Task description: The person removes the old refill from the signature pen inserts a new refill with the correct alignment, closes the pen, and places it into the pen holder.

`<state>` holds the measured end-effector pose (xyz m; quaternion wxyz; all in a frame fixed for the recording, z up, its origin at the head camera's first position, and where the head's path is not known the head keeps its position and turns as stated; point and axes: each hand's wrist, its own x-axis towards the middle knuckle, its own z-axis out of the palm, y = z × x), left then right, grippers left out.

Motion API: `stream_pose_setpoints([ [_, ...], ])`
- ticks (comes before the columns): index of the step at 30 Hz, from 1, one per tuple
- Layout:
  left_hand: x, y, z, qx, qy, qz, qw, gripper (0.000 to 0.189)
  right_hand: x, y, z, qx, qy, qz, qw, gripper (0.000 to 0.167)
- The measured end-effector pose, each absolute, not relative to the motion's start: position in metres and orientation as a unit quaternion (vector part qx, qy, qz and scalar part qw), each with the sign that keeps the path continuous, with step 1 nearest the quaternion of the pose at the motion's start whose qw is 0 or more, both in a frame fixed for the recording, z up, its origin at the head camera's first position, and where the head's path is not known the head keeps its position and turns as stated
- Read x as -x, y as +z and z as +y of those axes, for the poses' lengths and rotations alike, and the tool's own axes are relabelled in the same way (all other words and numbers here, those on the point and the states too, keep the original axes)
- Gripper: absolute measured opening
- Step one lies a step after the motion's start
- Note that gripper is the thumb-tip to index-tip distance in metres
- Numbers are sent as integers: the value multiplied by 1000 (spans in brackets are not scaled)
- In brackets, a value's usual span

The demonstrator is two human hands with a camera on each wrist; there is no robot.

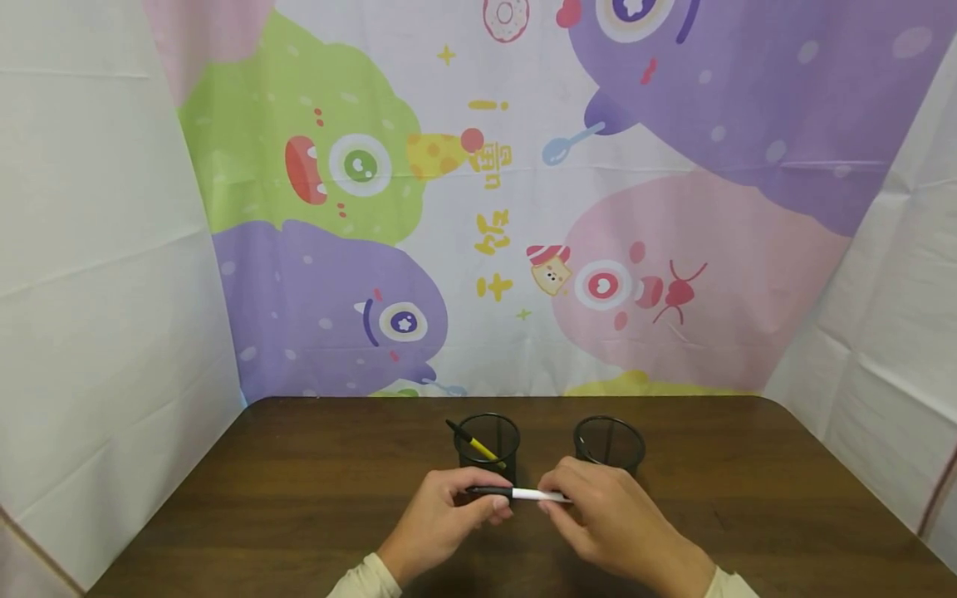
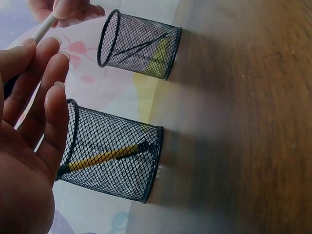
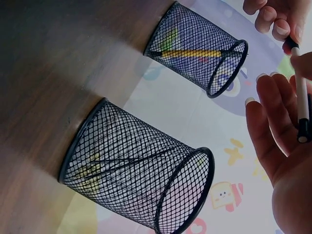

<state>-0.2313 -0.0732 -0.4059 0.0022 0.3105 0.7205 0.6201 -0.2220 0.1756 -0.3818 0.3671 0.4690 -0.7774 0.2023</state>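
Both hands hold a white pen (image 1: 529,494) with a black end, lying level in front of me. My left hand (image 1: 439,517) pinches the black part between thumb and index finger. The white part is gripped by my right hand (image 1: 615,517), with its far end partly hidden by the fingers; in the right wrist view that end shows a black tip. Just behind the left hand stands a black mesh pen cup (image 2: 122,183) with a yellow-and-black pen (image 1: 482,448) leaning inside. A second mesh pen cup (image 3: 131,170) stands behind the right hand, with no pen visible in it.
The cups stand upright, a small gap apart, on a dark brown wooden table (image 1: 321,465). A cartoon-printed cloth (image 1: 493,349) hangs along the table's back edge. White cloth walls (image 1: 112,291) rise at both sides.
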Motion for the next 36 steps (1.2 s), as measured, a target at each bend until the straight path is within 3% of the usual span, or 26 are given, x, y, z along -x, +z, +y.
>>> stream_pose_setpoints([
  [8,231,-408,-73,-317,623,715,-1,22,219,-382,178,-450,229,-798,329,9],
  [36,232,-409,-75,-320,628,709,-4,20,220,-383,177,-454,213,-797,337,8],
])
